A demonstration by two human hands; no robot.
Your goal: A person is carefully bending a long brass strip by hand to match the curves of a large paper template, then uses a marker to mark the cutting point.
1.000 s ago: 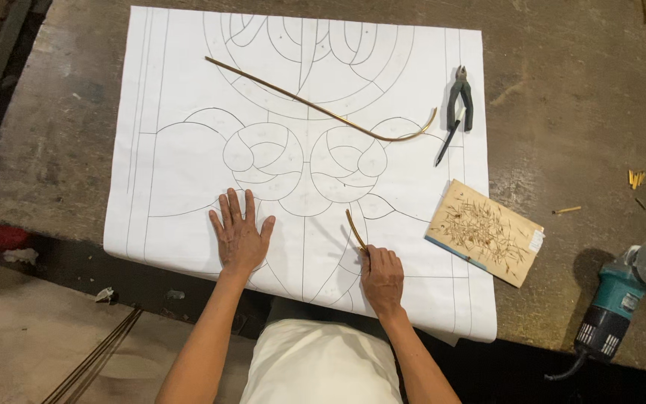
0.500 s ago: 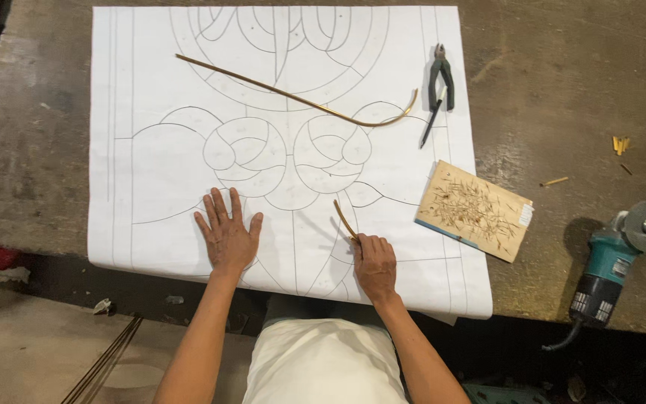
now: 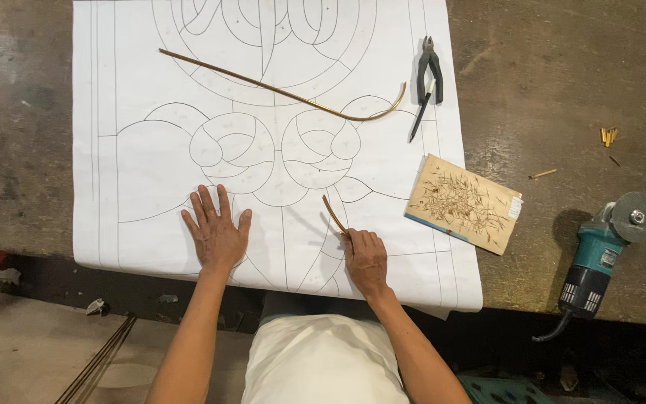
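**Short brass strip on the pattern sheet, both hands down**

So here's how my bench looks from above. My left hand (image 3: 216,233) is flat on the big white pattern sheet (image 3: 136,179), fingers spread, palm down, holding nothing, just pressing the paper near its lower edge. My right hand (image 3: 365,258) is closed around the lower end of a short curved brass strip (image 3: 333,213). The strip sticks up and to the left out of my fist and lies along one of the drawn lines, just under the two round knot shapes in the middle of the drawing.

Further up the sheet there's a long brass strip (image 3: 278,90) lying loose, running diagonally from upper left to a hooked curl at its right end. Right beside that curl, on the paper's right edge, sit a pair of dark-handled pliers (image 3: 428,75) with a black pencil (image 3: 420,118) crossing under them.

Off the paper to the right is a small wooden board (image 3: 463,203), all scratched up, one corner overlapping the sheet. Further right on the worn tabletop (image 3: 562,97) lies a teal angle grinder (image 3: 600,258), well apart from my hands, plus a few little brass offcuts (image 3: 608,135) scattered above it.
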